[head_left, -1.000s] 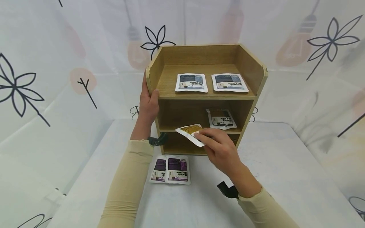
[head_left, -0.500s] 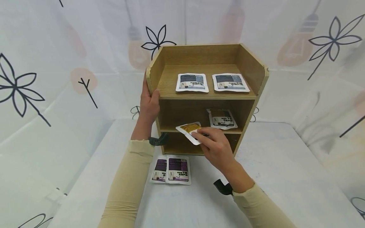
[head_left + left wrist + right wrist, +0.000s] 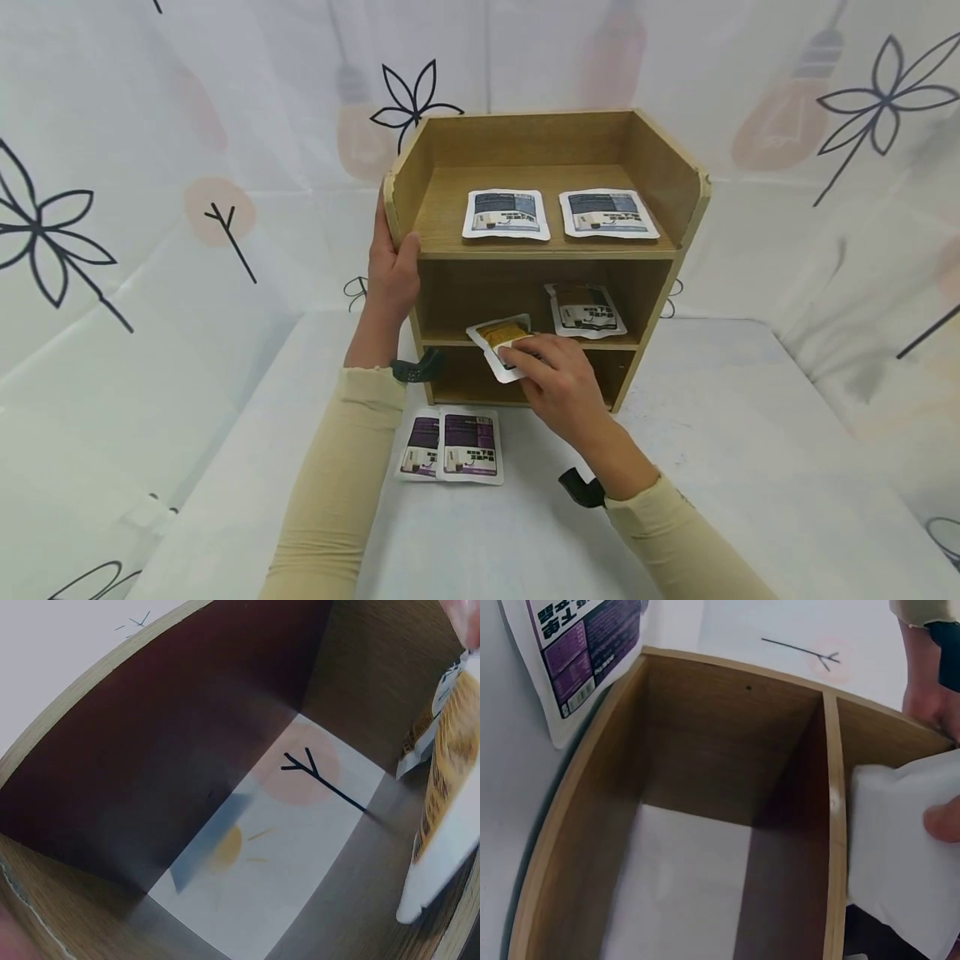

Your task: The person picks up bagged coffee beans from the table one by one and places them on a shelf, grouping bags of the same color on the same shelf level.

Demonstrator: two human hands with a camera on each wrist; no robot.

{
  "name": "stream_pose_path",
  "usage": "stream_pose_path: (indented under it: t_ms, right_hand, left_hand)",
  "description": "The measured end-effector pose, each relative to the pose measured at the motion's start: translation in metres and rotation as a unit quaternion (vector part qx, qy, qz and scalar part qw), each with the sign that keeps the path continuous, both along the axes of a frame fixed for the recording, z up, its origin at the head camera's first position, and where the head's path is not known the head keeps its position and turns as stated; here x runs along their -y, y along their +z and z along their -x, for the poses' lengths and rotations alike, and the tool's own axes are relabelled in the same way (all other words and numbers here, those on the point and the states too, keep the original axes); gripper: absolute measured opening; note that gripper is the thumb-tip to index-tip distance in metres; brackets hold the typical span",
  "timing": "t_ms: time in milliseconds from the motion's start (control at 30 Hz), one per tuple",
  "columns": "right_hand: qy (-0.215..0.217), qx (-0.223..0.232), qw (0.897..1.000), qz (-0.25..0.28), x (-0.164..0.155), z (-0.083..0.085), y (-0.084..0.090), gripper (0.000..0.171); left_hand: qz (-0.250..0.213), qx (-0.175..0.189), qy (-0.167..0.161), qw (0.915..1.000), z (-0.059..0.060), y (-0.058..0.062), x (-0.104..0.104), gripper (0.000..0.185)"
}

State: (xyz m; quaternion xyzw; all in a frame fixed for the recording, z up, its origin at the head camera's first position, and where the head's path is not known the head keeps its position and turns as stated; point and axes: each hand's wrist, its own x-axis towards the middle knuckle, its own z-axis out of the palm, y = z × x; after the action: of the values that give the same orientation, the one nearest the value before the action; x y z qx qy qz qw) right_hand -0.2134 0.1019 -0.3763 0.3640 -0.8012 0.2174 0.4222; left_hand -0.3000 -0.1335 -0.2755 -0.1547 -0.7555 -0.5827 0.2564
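My left hand [image 3: 393, 279] grips the left side panel of a small wooden shelf unit [image 3: 525, 133]. The right hand [image 3: 566, 387] pinches the near right part of a white sachet with a gold-brown print [image 3: 498, 333], tilted at the front of the middle compartment. Its plain white back [image 3: 900, 840] shows in the right wrist view. Another sachet, with a dark brown print [image 3: 587, 312], lies at the right of that compartment. In the left wrist view the held sachet [image 3: 452, 772] stands near the compartment's front edge.
Two blue-printed sachets, a left one [image 3: 506, 214] and a right one [image 3: 607, 214], lie on the top shelf. Two purple-printed sachets [image 3: 470, 446] overlap on the white table [image 3: 525, 542] before the unit. The lower compartment [image 3: 697, 735] has wooden walls.
My right hand has shifted slightly left and toward the shelf unit, turning the gold-brown sachet a little at the middle compartment's opening. The left hand keeps its grip on the side panel.
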Motion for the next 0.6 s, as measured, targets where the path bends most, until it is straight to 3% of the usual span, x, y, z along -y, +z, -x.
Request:
stream_pose_path:
  t_ms: [300,600]
  right_hand:
    - [-0.045,0.025,0.998,-0.029,0.0059,0.0037,-0.0013,0.024]
    - [-0.055,0.054,0.996,-0.054,0.0085,0.0063,-0.0002,0.03]
  left_hand:
    - [0.0,-0.004,0.001,1.0,-0.0003,0.0004,-0.0003,0.067]
    - [-0.002,-0.001,0.001,1.0,0.0015,0.0001,0.0,0.068]
